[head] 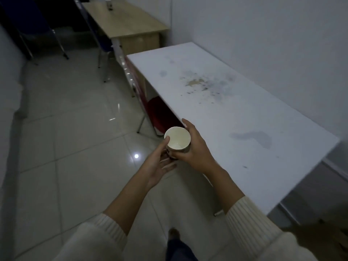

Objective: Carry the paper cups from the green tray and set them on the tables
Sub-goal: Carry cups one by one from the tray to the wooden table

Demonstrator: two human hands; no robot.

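At the white table [235, 113] edge, right hand [195, 147] grips paper cup [178, 139], left hand [158, 166] flat beneath

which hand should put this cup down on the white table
Right. The right hand grips round the paper cup and lies at the near edge of the white table; the left hand only props the cup from below, on the side away from it.

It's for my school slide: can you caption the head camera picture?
The right hand grips a cup, left hand touching it, beside a stained table.
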